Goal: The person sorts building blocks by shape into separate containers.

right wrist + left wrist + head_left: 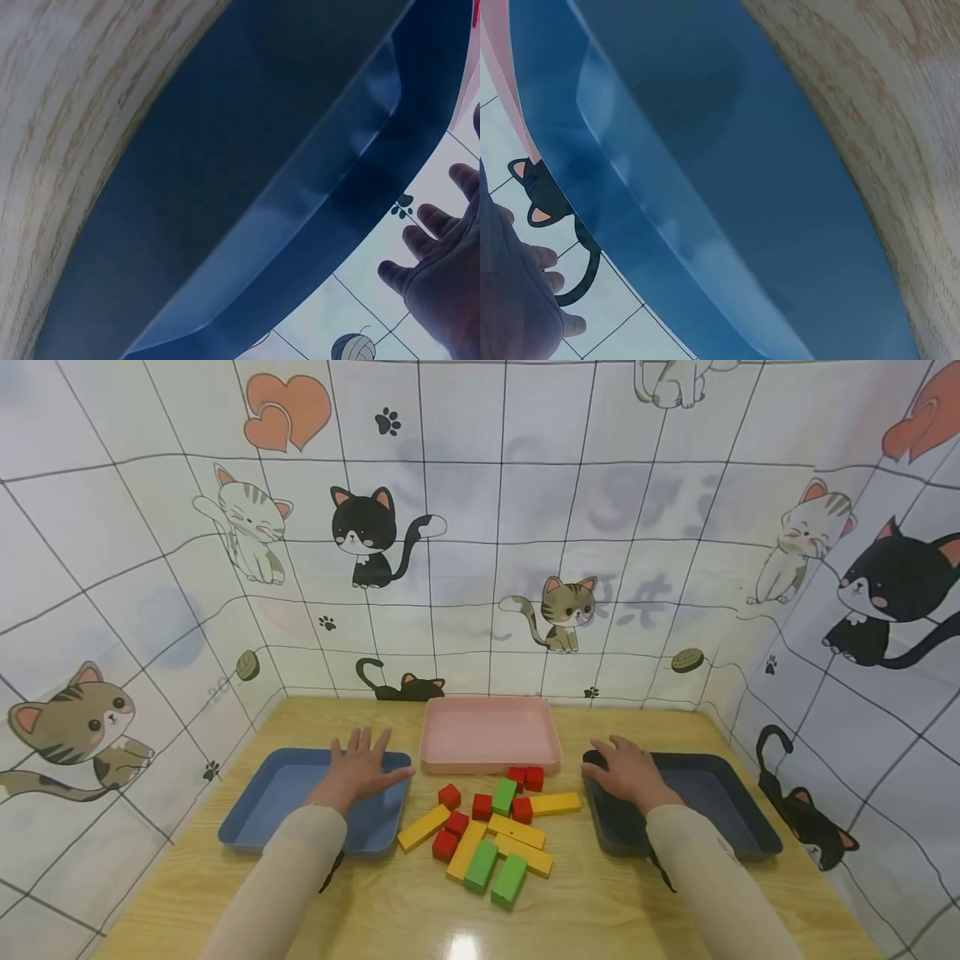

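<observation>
My left hand hovers over the blue tray with its fingers spread and nothing in them. On the other side, my right hand is held above the left part of the dark navy tray, fingers extended, holding nothing. Between the two trays lies a loose group of blocks: red cubes, long yellow blocks and green blocks. In the left wrist view, the fingers appear beyond the blue tray's rim. The right wrist view shows the fingers past the dark tray's edge.
A pink tray stands at the back of the wooden table, just behind the blocks. White cloth walls printed with cats and grid lines enclose the table at the back and both sides.
</observation>
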Demonstrator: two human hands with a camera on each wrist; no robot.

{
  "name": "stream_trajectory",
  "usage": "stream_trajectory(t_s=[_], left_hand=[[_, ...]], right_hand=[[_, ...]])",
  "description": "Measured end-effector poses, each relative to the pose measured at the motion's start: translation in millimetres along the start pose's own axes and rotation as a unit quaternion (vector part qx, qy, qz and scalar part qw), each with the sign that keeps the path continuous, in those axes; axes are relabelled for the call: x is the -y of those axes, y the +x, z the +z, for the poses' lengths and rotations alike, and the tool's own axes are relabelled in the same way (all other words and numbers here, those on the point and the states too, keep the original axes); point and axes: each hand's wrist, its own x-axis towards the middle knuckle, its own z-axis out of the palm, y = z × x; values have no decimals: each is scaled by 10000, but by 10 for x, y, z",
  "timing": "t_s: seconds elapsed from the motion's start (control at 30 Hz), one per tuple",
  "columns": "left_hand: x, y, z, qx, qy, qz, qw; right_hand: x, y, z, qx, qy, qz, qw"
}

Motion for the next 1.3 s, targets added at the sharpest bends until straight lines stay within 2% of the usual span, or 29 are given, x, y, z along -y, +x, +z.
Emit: stream_trajectory(t_s=[0.43, 0.6, 1.03, 1.3], left_hand=[[-133, -19, -50, -149, 169, 288, 9993], [-230, -20, -60, -190, 32, 459, 9988], [-495, -23, -47, -37, 259, 840, 9961], [-659, -24, -12, -131, 351, 1124, 9930]], right_hand=[[-23, 27, 22, -95, 120, -387, 9991], [-29, 21, 45, -77, 100, -384, 9992], [-36, -8, 91, -51, -14, -556, 9984], [-50, 22, 115, 87, -5, -522, 9986]])
